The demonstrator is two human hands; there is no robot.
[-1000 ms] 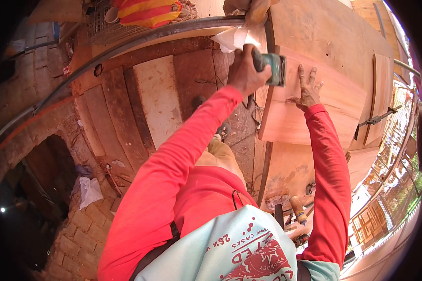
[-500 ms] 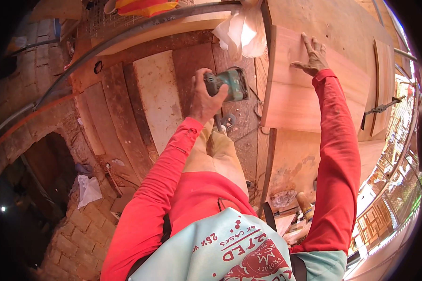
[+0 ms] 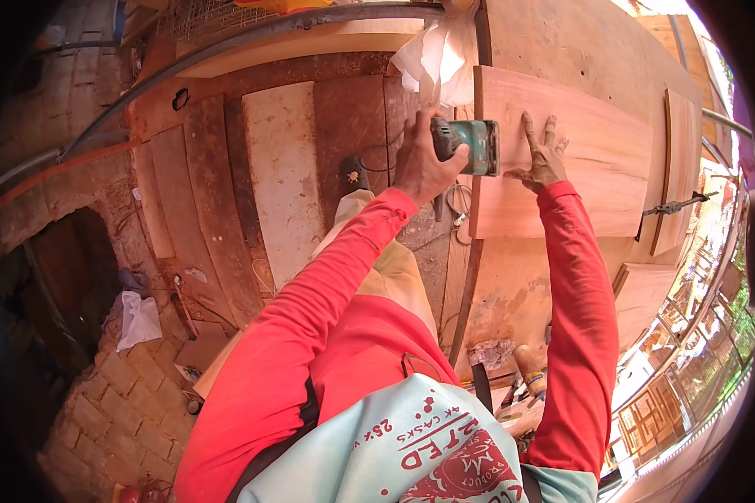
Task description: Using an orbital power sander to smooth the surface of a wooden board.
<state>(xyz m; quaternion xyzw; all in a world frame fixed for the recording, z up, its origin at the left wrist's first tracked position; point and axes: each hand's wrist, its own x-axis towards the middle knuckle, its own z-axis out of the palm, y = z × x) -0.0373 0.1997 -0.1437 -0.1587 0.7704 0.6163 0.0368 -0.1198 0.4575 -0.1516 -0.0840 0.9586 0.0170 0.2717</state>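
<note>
My left hand (image 3: 428, 159) is wrapped round the dark grip of a green power sander (image 3: 471, 147). The sander is turned on its side, its flat pad facing right, at the left edge of a reddish wooden board (image 3: 579, 151). Whether the pad touches the board's edge I cannot tell. My right hand (image 3: 545, 155) lies with fingers spread on the board's face, just right of the sander. The board rests on a large plywood worktop (image 3: 512, 285).
A narrow wooden board (image 3: 678, 172) and a dark metal clamp (image 3: 678, 204) are at the worktop's right. A white plastic bag (image 3: 438, 57) hangs at the far edge. Planks (image 3: 278, 168) cover the floor at left, beside a dark opening (image 3: 67, 277). A bottle (image 3: 528, 369) lies near my right arm.
My left hand has carried the sander right, from beside the worktop to the board's edge. The right hand has moved nearer and leftward on the board, fingers still spread.
</note>
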